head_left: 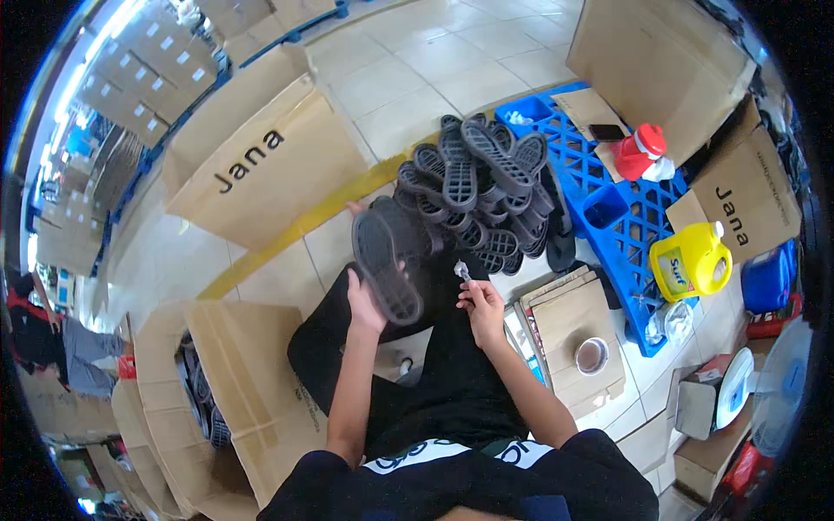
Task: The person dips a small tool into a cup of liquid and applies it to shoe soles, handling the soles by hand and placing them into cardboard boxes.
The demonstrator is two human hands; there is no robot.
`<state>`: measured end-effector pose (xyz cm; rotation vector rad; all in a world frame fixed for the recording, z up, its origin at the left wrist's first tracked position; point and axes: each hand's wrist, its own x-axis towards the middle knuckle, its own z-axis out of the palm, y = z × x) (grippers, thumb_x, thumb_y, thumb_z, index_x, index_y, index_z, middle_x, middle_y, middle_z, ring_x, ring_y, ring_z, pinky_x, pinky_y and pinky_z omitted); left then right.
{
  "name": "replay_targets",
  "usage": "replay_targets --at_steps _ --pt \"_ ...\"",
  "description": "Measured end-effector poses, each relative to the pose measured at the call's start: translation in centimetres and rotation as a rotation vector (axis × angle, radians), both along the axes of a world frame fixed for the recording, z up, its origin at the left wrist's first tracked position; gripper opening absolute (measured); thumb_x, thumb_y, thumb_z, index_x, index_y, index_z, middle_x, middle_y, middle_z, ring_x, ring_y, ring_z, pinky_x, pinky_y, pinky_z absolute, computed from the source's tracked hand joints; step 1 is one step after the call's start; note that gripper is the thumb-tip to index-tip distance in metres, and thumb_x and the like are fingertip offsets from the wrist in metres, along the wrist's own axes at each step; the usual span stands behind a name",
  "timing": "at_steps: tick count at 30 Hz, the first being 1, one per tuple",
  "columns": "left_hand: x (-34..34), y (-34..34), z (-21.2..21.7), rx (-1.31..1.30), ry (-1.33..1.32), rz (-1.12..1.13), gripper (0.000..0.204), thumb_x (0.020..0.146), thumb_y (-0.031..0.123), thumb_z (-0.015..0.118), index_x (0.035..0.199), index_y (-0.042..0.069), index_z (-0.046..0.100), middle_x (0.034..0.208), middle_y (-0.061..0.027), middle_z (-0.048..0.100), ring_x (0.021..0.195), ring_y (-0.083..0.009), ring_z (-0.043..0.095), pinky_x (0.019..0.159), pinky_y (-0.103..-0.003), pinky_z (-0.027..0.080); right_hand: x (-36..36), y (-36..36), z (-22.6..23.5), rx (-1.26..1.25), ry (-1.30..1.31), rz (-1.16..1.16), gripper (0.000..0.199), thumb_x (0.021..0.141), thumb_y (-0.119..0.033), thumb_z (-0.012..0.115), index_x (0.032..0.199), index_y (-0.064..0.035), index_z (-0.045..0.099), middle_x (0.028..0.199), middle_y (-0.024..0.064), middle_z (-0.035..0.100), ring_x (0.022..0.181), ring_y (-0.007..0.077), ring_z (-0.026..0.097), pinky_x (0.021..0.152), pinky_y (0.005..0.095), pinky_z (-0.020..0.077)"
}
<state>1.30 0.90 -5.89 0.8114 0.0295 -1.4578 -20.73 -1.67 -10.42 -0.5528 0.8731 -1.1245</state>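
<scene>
My left hand [366, 300] grips a dark grey shoe sole [382, 260] near its lower end, with the sole tilted up over my lap. My right hand [480, 306] pinches a small slim tool with a pale tip [463, 272]; its exact kind is too small to make out. The tip is apart from the sole, a little to its right. Beyond both hands lies a heap of dark shoe soles [459, 178] with gridded undersides on the floor. Right of my right forearm, a round cup of brownish contents [592, 356] stands on stacked cardboard [569, 317].
A blue plastic pallet [638, 208] at the right holds a red bottle [638, 152], a phone [606, 132] and a yellow jug [691, 263]. Open cardboard boxes stand at far left [269, 165] and near left [252, 373], the latter containing footwear. A person [82, 343] is at the far left.
</scene>
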Motion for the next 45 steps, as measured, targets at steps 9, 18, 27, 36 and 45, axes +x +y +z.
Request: replay_targets --at_steps 9,18,27,36,45 --pt "3.4 -17.2 1.2 -0.230 -0.067 -0.119 0.087 0.090 0.069 0.014 0.134 -0.001 0.041 0.121 -0.0196 0.057 0.106 -0.0317 0.057 0.093 -0.045 0.045 -0.9 -1.6 -2.7 0.157 -0.220 -0.125 0.012 0.095 -0.016 0.054 0.097 -0.0054 0.057 0.095 0.0078 0.062 0.081 0.0147 0.059 0.069 0.0298 0.0517" --pt "7.7 -13.4 -16.7 0.314 -0.338 0.054 0.082 0.090 0.069 0.015 0.139 0.007 0.037 0.139 -0.0116 0.042 0.122 -0.0276 0.043 0.102 -0.046 0.035 -1.1 -2.0 -3.1 0.244 -0.215 -0.118 0.012 0.096 -0.017 0.053 0.097 -0.0057 0.057 0.096 0.0093 0.062 0.082 0.0162 0.060 0.070 0.0308 0.0520" --pt "6.2 -8.8 -16.4 0.300 -0.636 -0.241 0.047 0.090 0.056 0.044 0.115 0.017 0.050 0.112 0.0001 0.052 0.104 -0.0208 0.046 0.090 -0.040 0.038 -1.7 -2.3 -3.6 0.287 -0.194 -0.176 0.014 0.094 -0.015 0.055 0.102 -0.0032 0.055 0.098 0.0116 0.062 0.082 0.0188 0.061 0.069 0.0335 0.0542" --pt "9.4 8.9 -17.8 0.536 -0.942 -0.454 0.048 0.096 0.043 0.044 0.128 0.008 0.049 0.119 -0.0094 0.055 0.103 -0.0213 0.055 0.083 -0.034 0.042 -14.0 2.8 -5.9 0.130 0.319 -0.421 0.024 0.095 -0.028 0.053 0.102 -0.0050 0.056 0.097 0.0079 0.063 0.084 0.0170 0.060 0.072 0.0317 0.0511" --pt "5.3 8.5 -19.0 0.543 -1.363 -0.785 0.036 0.091 0.028 0.049 0.117 0.003 0.056 0.096 -0.0118 0.062 0.079 -0.0209 0.059 0.070 -0.033 0.045 -32.5 23.9 -14.8 0.432 0.386 -1.143 0.022 0.097 -0.026 0.047 0.105 -0.0054 0.049 0.099 0.0079 0.060 0.086 0.0203 0.059 0.070 0.0340 0.0487"
